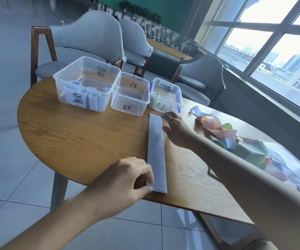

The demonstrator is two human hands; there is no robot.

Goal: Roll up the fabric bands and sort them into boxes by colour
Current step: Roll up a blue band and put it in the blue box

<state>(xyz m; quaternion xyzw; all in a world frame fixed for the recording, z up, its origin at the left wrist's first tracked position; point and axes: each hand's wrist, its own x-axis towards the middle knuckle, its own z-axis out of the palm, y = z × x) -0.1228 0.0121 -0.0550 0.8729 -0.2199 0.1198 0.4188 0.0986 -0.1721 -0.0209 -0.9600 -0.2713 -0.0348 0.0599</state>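
Left hand (127, 177) pinched the near end of a flat, smooth pale-blue fabric band (156, 152) on our wood-grain table (82, 141); right hand (176, 130), fingers straight, pressed its far end.

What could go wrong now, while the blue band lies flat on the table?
1. The blue band ends close to the table edge, where the left hand pinches it; a loose roll might drop to the floor.
2. The right hand only rests at the far end, so the band may skew while rolling.
3. The right forearm lies close to the loose band pile and may drag it.
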